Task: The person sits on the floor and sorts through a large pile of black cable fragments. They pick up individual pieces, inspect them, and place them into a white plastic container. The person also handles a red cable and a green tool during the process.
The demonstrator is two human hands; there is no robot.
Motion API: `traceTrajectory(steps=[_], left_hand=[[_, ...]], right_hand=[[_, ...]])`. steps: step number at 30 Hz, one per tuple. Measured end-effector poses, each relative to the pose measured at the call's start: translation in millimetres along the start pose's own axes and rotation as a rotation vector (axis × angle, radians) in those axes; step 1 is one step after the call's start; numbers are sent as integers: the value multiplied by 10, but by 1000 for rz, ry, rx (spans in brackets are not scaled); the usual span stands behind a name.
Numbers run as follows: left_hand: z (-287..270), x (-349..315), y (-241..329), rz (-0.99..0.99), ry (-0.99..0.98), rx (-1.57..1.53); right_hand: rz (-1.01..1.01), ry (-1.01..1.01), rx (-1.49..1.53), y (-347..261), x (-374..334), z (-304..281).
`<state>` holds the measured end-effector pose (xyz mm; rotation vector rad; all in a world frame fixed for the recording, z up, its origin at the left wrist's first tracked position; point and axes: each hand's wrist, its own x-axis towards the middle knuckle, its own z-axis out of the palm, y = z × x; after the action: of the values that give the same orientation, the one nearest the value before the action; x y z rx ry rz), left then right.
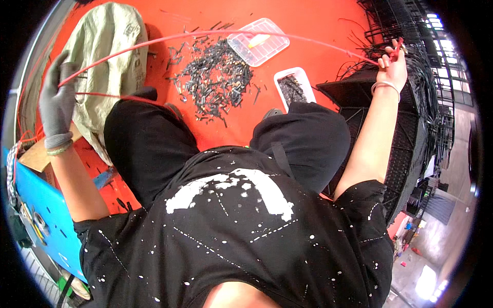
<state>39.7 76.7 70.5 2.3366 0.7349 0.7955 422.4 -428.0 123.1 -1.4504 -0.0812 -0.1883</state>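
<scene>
A long red cable (205,34) arches across the upper part of the view, from one hand to the other. My left hand (57,100), in a grey glove, is raised at the left with the cable between its thumb and fingers. A second red strand runs back from it toward my left knee. At the far right my bare right hand (394,66) is closed around the cable's other stretch. A small red piece (397,45) shows at its fingertips; whether it is a tool handle or more cable I cannot tell.
Loose black strips (218,77) lie heaped on the red floor (308,51). Beside them are a clear plastic lid (259,43) and a white tub (280,76) of black bits. A pale woven sack (115,56) stands left, black crates (393,123) right, a blue surface (51,220) lower left.
</scene>
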Motion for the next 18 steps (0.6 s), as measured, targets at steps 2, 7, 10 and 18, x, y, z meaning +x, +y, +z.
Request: traceTrajectory(steps=[2,7,10,18], left_hand=[[-229,-17,-35,123,208,-5],[-108,-488,-81,-136,68,-336],[389,-756,457,-41,-187,-118],[640,-708,439,53,-529,30]], right_hand=[[26,-12,-207,284,70,81],[-253,-533,-1256,1416,99,221],[-134,-883,-1510,1929,-415,669],[44,-1165,-1233,3853,-1637,839]])
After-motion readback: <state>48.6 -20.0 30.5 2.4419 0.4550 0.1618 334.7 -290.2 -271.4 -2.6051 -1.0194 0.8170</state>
